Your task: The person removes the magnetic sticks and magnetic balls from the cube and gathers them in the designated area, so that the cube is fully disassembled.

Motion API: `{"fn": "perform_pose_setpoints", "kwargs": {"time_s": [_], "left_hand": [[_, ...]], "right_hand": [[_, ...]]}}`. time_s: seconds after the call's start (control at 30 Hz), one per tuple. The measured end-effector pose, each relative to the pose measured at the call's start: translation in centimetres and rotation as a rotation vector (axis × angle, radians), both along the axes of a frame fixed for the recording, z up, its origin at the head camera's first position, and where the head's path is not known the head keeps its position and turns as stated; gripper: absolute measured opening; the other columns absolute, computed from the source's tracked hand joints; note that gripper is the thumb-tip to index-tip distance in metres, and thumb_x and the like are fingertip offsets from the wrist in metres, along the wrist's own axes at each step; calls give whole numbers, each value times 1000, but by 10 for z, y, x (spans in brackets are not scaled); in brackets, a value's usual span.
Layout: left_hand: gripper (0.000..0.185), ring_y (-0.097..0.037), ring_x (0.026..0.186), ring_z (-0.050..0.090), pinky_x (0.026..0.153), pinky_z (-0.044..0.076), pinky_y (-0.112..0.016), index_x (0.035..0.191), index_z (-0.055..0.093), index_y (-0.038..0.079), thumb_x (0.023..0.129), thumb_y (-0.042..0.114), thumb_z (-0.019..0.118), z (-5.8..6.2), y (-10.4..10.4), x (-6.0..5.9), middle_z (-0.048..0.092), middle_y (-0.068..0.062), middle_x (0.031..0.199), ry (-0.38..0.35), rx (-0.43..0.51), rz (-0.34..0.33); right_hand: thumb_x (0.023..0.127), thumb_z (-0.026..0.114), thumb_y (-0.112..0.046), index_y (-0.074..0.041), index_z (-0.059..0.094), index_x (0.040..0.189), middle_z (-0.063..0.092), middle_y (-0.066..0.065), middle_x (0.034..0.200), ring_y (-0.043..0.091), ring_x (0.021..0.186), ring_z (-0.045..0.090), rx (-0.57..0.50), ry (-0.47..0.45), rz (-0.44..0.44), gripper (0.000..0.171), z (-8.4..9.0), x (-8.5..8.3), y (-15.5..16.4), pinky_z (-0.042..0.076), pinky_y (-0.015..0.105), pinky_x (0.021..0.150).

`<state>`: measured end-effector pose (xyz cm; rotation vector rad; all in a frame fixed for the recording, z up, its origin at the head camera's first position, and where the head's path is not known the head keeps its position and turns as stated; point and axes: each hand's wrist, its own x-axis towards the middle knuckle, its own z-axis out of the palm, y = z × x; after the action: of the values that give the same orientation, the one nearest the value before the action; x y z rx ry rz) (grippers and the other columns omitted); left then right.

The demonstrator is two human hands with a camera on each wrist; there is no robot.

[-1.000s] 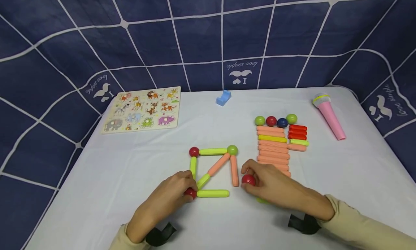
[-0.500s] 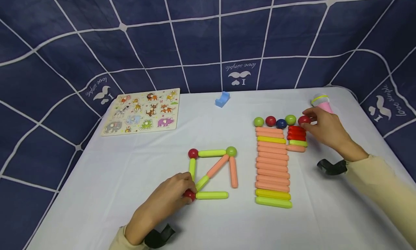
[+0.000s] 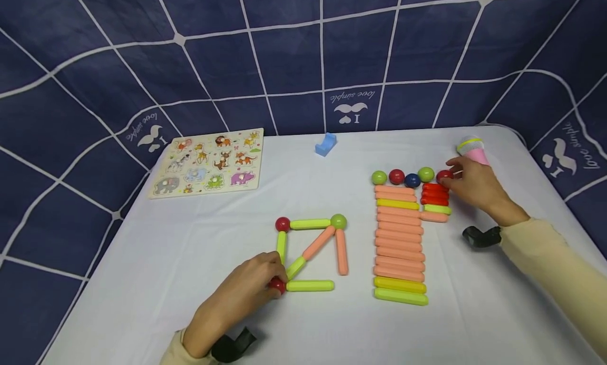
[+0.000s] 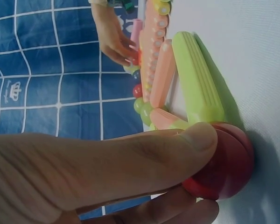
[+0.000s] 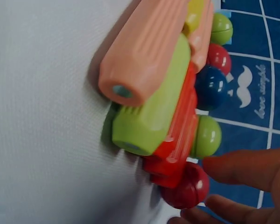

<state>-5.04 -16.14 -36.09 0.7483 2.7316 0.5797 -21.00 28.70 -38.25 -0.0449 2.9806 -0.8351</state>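
a white-clothed surface [image 3: 156, 259] fills the lower half of the head view, its far corners rounded. behind it and round both sides hangs a dark navy cloth backdrop [image 3: 284, 43] crossed by white lines in a slanted grid, with small white diamonds where the lines meet. printed white moustache marks with mirrored lettering [image 3: 353, 106] show at 12 o'clock, at 10 o'clock and at 3 o'clock. the light is even and soft, with only faint shadows on the white cloth.

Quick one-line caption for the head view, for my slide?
Left hand pinches the square's red corner ball; right hand sets a red ball beside the ball row.
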Motion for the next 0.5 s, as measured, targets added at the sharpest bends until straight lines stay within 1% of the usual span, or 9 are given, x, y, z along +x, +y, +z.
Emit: {"fn": "perform_pose_setpoints", "kwargs": {"time_s": [0.1, 0.17, 0.23, 0.27, 0.33, 0.37, 0.43, 0.5], "left_hand": [[21, -10, 79, 55, 67, 50, -24, 86, 75, 9, 70, 1, 87, 0, 0, 0, 61, 7, 88, 6, 4, -6], [21, -10, 79, 55, 66, 50, -24, 86, 75, 9, 70, 1, 87, 0, 0, 0, 60, 6, 88, 3, 3, -6], [21, -10, 79, 55, 66, 50, -23, 87, 75, 9, 70, 2, 87, 0, 0, 0, 61, 6, 88, -5, -1, -6], [21, -10, 79, 55, 66, 50, -23, 87, 76, 9, 70, 2, 87, 0, 0, 0, 61, 6, 88, -8, -3, -6], [21, -11, 79, 55, 66, 50, -23, 87, 76, 9, 70, 2, 87, 1, 0, 0, 61, 6, 88, -15, -5, -2], [21, -11, 79, 55, 66, 50, -23, 87, 76, 9, 70, 2, 87, 1, 0, 0, 61, 6, 88, -16, -4, -2], [21, -11, 79, 55, 66, 50, -23, 87, 76, 9, 70, 1, 87, 1, 0, -1, 61, 6, 88, -18, 0, -1], [21, -11, 79, 55, 66, 50, -23, 87, 76, 9, 70, 1, 87, 1, 0, -1, 60, 6, 88, -23, 5, -1]], "right_hand": [[94, 62, -24, 12, 46, 132, 52, 35, 122, 49, 109, 51, 6, 26, -28, 55, 5, 5, -3, 46, 60, 82], [95, 61, -24, 11, 47, 132, 52, 33, 124, 48, 106, 51, 4, 77, -36, 53, 8, 12, -8, 45, 60, 80], [94, 61, -20, 9, 49, 131, 53, 31, 124, 45, 102, 52, -19, 134, -22, 48, 11, 21, -19, 45, 57, 78], [94, 61, -19, 8, 50, 130, 55, 30, 123, 43, 101, 53, -40, 159, 0, 46, 13, 28, -27, 45, 56, 78], [92, 64, -14, 5, 55, 127, 60, 25, 118, 37, 97, 57, -92, 199, 76, 40, 17, 43, -50, 46, 51, 77], [92, 65, -13, 3, 57, 126, 62, 22, 116, 34, 96, 58, -122, 193, 129, 38, 20, 52, -63, 47, 49, 77], [91, 67, -12, -2, 61, 124, 65, 14, 112, 28, 97, 60, -167, 138, 253, 35, 24, 72, -94, 51, 45, 79], [90, 70, -12, -7, 64, 122, 67, 6, 109, 20, 95, 61, -177, 70, 391, 33, 25, 92, -126, 53, 38, 80]]}}
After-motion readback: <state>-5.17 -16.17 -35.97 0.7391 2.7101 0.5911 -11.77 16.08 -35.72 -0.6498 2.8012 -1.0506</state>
